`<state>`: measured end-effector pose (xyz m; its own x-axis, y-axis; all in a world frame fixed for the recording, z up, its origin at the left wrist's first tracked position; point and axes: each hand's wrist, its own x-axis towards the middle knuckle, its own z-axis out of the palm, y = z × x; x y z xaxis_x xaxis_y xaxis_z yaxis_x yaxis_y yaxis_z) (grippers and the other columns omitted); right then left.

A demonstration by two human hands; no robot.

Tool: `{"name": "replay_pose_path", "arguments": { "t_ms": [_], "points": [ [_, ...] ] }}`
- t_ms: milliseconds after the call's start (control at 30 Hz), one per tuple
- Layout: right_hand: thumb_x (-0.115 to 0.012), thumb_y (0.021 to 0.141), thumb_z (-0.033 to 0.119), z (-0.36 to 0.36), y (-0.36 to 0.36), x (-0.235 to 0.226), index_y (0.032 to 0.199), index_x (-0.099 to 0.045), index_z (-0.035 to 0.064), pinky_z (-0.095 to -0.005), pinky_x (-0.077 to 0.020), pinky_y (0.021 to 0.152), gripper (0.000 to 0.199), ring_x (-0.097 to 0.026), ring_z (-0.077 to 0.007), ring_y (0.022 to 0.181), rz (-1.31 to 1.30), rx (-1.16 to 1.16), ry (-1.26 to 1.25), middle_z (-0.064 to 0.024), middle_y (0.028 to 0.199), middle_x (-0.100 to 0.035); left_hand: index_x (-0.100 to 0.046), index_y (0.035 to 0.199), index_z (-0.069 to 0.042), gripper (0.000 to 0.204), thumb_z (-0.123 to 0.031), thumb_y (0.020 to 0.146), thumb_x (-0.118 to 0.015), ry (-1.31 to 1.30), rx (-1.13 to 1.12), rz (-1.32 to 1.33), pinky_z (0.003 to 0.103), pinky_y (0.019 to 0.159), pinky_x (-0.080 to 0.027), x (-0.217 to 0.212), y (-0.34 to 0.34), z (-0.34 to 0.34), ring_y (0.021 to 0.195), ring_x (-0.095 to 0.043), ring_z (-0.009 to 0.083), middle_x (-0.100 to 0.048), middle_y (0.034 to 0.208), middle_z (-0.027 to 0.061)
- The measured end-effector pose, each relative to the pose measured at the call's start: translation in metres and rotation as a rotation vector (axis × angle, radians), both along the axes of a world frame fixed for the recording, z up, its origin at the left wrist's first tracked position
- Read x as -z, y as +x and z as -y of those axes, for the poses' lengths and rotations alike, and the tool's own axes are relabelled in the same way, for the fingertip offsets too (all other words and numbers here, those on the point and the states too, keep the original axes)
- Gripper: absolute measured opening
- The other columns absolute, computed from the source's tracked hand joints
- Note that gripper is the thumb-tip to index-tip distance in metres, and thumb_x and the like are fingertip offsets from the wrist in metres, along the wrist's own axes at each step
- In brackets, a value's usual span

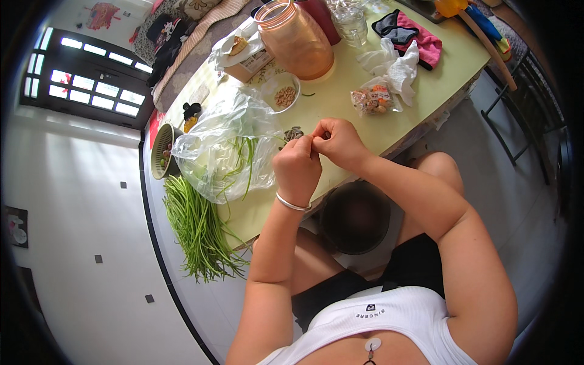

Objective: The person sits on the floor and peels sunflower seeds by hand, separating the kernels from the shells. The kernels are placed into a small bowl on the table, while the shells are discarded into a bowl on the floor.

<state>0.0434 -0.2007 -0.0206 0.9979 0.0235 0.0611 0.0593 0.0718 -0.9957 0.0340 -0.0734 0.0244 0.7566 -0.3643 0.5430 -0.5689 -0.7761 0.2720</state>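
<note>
Left hand (297, 165) and right hand (338, 141) are both pinched shut, touching, on what's probably a short green stem, too hidden to tell its direction; long green stalks (196, 228) run near-to-far on the counter (340, 97).

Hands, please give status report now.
Left hand and right hand pinched together on a thin green stem. Stem bundle lies left on table. Plastic bag beside hands.

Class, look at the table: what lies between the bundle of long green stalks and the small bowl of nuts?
In the head view, a crumpled clear plastic bag holding a few green stalks lies between the bundle and the bowl.
</note>
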Motion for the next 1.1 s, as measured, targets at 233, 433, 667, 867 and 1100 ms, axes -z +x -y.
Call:
{"name": "replay_pose_path", "arguments": {
  "t_ms": [233,433,667,867,1100],
  "points": [
    [-0.061,0.078,0.008,0.014,0.003,-0.006,0.080,-0.062,0.0016,-0.0222,-0.0345,0.049,0.007,-0.044,-0.0055,0.056,-0.265,-0.216,0.384,-0.0004,0.069,-0.057,-0.068,0.090,0.002,0.014,0.005,0.076,-0.066,-0.542,0.106,-0.461,0.025,0.057,-0.054,0.000,0.003,-0.011,0.063,-0.067,0.0174,-0.069,0.078,0.0126],
    [-0.062,0.077,0.008,0.020,0.002,-0.008,0.080,-0.061,0.0023,-0.0217,-0.0284,0.047,0.007,-0.038,-0.0047,0.053,-0.306,-0.282,0.529,0.0006,0.067,-0.053,-0.066,0.092,0.004,0.016,0.007,0.076,-0.066,-1.011,0.192,-0.902,0.024,0.057,-0.056,-0.002,0.012,-0.020,0.063,-0.068,0.0173,-0.069,0.079,0.0142],
    [-0.062,0.078,0.010,0.014,-0.003,-0.009,0.080,-0.064,0.0034,-0.0224,-0.0373,0.053,0.007,-0.047,-0.0053,0.060,-0.206,-0.139,0.308,0.0010,0.071,-0.058,-0.066,0.092,0.003,0.016,0.004,0.077,-0.067,-1.121,0.170,-1.045,0.025,0.056,-0.056,0.003,0.019,-0.024,0.061,-0.068,0.0177,-0.069,0.078,0.0143],
    [-0.061,0.079,0.007,0.012,-0.003,-0.006,0.081,-0.063,0.0026,-0.0203,-0.0339,0.048,0.005,-0.045,-0.0043,0.055,-0.169,-0.073,0.340,0.0007,0.068,-0.057,-0.063,0.094,0.003,0.016,0.004,0.079,-0.065,-1.017,0.149,-0.938,0.024,0.055,-0.055,0.004,0.019,-0.017,0.061,-0.067,0.0156,-0.067,0.075,0.0111],
    [-0.048,0.083,0.008,0.018,0.001,-0.008,0.087,-0.058,0.0031,-0.0224,-0.0410,0.054,0.012,-0.048,-0.0097,0.058,-0.369,-0.110,0.590,-0.0016,0.072,-0.055,-0.063,0.093,0.003,0.014,0.002,0.080,-0.067,-0.794,0.112,-0.594,0.020,0.056,-0.052,-0.001,0.012,-0.011,0.061,-0.064,0.0122,-0.066,0.077,0.0089]
  ]
}}
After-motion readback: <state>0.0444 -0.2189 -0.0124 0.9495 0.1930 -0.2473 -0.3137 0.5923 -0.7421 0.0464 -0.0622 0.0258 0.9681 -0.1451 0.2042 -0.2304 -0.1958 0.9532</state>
